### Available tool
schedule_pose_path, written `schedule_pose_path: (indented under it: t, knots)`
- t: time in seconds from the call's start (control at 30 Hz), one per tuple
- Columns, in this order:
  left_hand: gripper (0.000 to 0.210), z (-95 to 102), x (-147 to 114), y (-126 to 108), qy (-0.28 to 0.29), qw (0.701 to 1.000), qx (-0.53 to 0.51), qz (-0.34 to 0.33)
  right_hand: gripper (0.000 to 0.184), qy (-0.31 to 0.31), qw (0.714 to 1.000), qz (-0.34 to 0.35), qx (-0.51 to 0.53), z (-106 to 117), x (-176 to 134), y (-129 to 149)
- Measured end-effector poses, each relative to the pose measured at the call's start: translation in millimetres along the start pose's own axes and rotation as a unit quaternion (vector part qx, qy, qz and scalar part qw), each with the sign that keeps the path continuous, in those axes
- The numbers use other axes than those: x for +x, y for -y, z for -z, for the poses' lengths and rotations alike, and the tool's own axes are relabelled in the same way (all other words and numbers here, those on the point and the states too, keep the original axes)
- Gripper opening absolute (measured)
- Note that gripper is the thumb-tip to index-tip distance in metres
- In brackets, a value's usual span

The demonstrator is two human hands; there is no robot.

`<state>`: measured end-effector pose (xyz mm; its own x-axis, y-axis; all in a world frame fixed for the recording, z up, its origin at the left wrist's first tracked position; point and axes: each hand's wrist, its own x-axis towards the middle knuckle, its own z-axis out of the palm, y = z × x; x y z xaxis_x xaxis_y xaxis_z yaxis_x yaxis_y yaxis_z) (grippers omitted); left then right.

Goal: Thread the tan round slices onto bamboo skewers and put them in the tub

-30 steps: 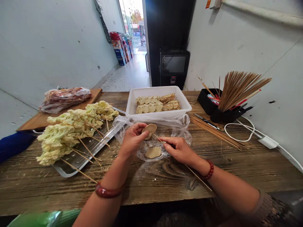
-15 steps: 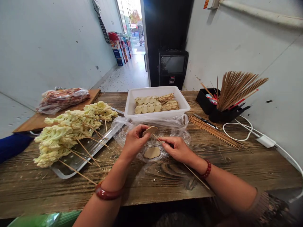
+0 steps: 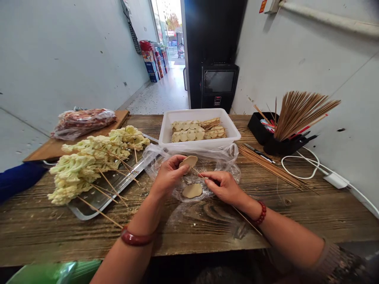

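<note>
My left hand (image 3: 170,173) is closed on a thin, pale tan slice (image 3: 189,161) with a wavy edge, pinched between thumb and fingers. In my right hand (image 3: 223,187) is a bamboo skewer (image 3: 247,220), its shaft running back under the wrist toward the table edge. The skewer's front end meets the slice near its lower right edge; whether it has pierced the slice I cannot tell. Below my hands a second slice (image 3: 192,191) lies flat on a clear plastic bag (image 3: 233,163). Beyond the bag, a white plastic tub (image 3: 199,146) holds several skewers threaded with similar slices (image 3: 188,136).
On the left, skewered cauliflower (image 3: 79,165) lies on a metal tray (image 3: 85,213). Behind it a bagged reddish food (image 3: 84,122) rests on a wooden board (image 3: 41,152). Loose skewers (image 3: 269,167), a black holder of skewers (image 3: 275,146) and a white cable (image 3: 299,176) occupy the right.
The view has shifted slightly, so the surroundings sit a little further right. The slice in my left hand is tilted to show more of its face. Both hands keep their hold.
</note>
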<state>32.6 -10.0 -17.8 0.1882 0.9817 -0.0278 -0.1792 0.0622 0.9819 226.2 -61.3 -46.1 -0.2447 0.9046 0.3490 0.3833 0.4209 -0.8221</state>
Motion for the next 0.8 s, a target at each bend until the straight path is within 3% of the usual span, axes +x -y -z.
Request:
schedule_pose_path:
  t: [0.57,0.8]
  knots:
    - [0.033,1.3,1.4,0.7,0.015,0.999,-0.031,0.022,0.029,-0.021,0.999,0.038,-0.007,-1.0,-0.8,2.5]
    - [0.034,-0.4,0.1,-2.2,-0.011,0.998,-0.051,0.026,0.029,-0.025,0.999,0.034,0.001,-1.1,-1.3,0.8]
